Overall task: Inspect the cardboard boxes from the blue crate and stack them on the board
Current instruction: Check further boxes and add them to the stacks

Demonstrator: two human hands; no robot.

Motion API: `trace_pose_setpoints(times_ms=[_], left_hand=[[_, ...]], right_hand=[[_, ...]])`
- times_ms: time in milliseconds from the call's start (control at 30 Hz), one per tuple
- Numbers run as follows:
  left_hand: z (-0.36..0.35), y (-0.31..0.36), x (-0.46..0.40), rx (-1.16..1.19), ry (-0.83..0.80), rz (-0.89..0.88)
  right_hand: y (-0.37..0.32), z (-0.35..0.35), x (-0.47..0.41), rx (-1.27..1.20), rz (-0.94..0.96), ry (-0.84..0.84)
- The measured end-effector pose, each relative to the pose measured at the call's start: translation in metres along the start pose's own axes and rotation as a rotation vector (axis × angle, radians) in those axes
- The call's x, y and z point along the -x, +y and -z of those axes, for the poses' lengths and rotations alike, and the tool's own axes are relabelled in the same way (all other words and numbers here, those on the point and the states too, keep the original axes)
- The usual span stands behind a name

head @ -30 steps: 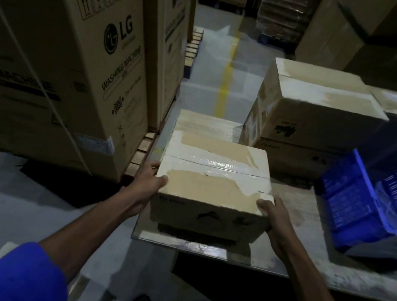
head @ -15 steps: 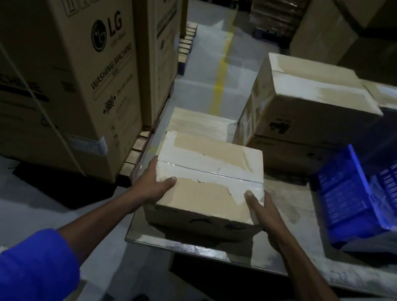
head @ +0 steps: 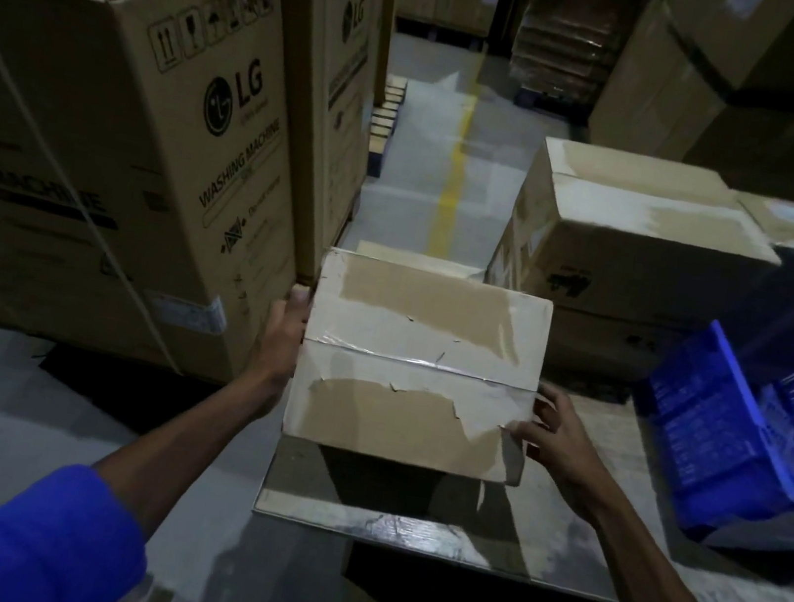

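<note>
Dim warehouse; left hand (head: 283, 335) and right hand (head: 553, 432) clamp a torn cardboard box (head: 418, 364) above the board (head: 578, 553), tilting it for inspection. Next: set it down squarely.

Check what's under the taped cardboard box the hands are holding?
Under the taped cardboard box, held by the left hand and right hand, lies its shadow on the scuffed grey board. The box's underside and the board directly beneath are hidden.
</note>
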State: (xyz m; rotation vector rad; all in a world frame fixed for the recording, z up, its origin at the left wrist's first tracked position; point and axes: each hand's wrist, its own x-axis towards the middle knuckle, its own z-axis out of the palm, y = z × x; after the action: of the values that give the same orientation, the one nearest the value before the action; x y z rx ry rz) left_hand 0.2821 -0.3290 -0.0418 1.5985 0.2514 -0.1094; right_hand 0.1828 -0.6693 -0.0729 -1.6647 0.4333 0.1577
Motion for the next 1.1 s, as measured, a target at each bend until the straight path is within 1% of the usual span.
trace_pose_setpoints(times_ms=[100,233,433,533,633,700,800,867,967,1033,1100], left_hand=[[0.004,-0.002,-0.004,0.0,-0.014,0.03],[0.006,0.005,-0.005,0.001,-0.116,0.042],[0.004,0.016,-0.013,0.091,-0.101,0.099],[0.005,0.016,-0.017,0.136,-0.133,0.113],[0.003,0.017,-0.013,0.193,-0.067,0.12],[0.0,0.017,-0.011,0.202,-0.073,0.121],[-0.001,0.013,-0.011,0.188,-0.155,0.128],[0.0,0.007,-0.013,0.165,-0.18,0.141],[-0.001,0.002,-0.013,0.083,-0.252,0.238],[-0.002,-0.01,-0.024,-0.028,-0.216,0.272],[-0.004,-0.006,-0.022,-0.139,-0.172,0.206]], right_hand=[[-0.011,-0.006,0.003,-0.129,-0.05,0.027],[-0.021,-0.008,0.006,-0.114,-0.091,0.004],[-0.028,-0.011,0.005,-0.134,-0.111,0.052],[-0.027,-0.01,0.006,-0.176,-0.075,0.08],[-0.025,-0.007,0.009,-0.228,-0.045,0.106],[-0.024,-0.007,0.011,-0.222,-0.033,0.106],[-0.021,-0.008,0.01,-0.227,-0.069,0.103],[-0.021,-0.008,0.012,-0.248,-0.093,0.11],[-0.022,-0.003,0.014,-0.241,-0.093,0.05],[-0.024,-0.002,0.015,-0.209,-0.073,-0.008],[-0.024,0.001,0.015,-0.223,-0.03,-0.019]])
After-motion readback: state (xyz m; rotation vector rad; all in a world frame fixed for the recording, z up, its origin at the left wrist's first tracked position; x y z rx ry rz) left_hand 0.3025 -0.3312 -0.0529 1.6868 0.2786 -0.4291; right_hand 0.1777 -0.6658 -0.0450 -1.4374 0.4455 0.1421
